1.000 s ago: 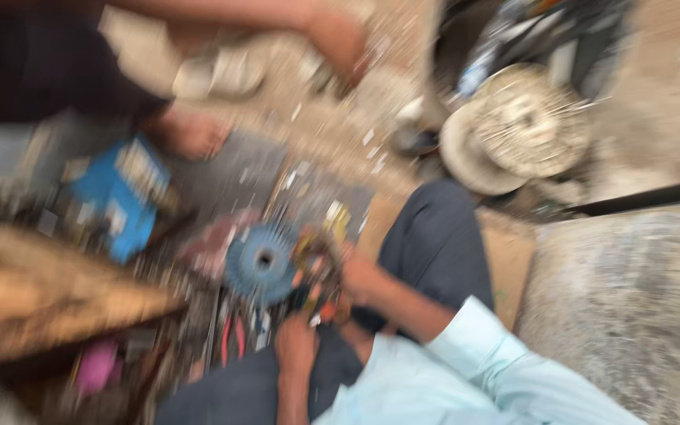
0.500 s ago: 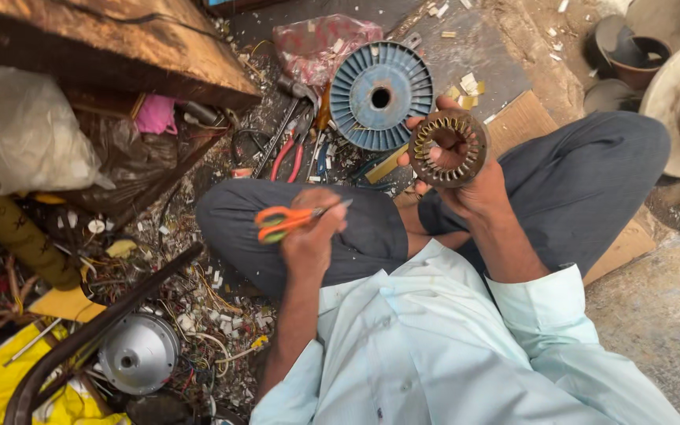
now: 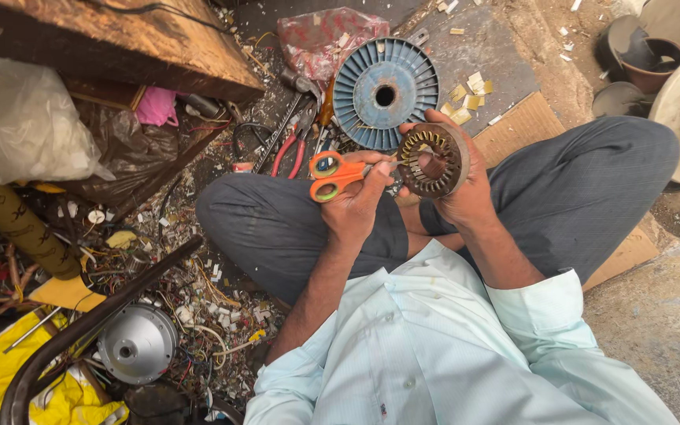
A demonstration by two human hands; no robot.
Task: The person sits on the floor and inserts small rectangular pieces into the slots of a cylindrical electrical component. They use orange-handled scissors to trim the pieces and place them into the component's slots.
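Right now: a person sits cross-legged on the ground, both hands raised over the lap.
Left hand (image 3: 360,201): closed through the orange handles of the scissors (image 3: 340,173), blades pointing right toward the ring.
Right hand (image 3: 458,185): wrapped around the stator (image 3: 432,161), a round metal ring with slotted teeth, tilted so its open face looks up.
Stator place: held above the right knee, just near of the blue spool.
Scissor tips: at the left inner edge of the stator; whether they touch a slot I cannot tell.
Step in hand: by my reading, trimming or picking at something in the stator slots, perhaps insulation or wire ends.
Next move calls for: as I judge it, a steady grip on the ring and small, careful snips, with the ring turned slot by slot so the blades stay clear of the fingers.
Spool (image 3: 385,93): blue, ribbed, flat on the ground just far of the hands.
Pliers (image 3: 293,145): red-handled, lying left of the spool among other tools.
Paper bits (image 3: 466,93): small yellow slips scattered right of the spool on a dark mat.
Left side: a wooden bench (image 3: 112,39), a clear plastic bag (image 3: 25,118), wire scraps and a silver motor cover (image 3: 137,344) nearer in.
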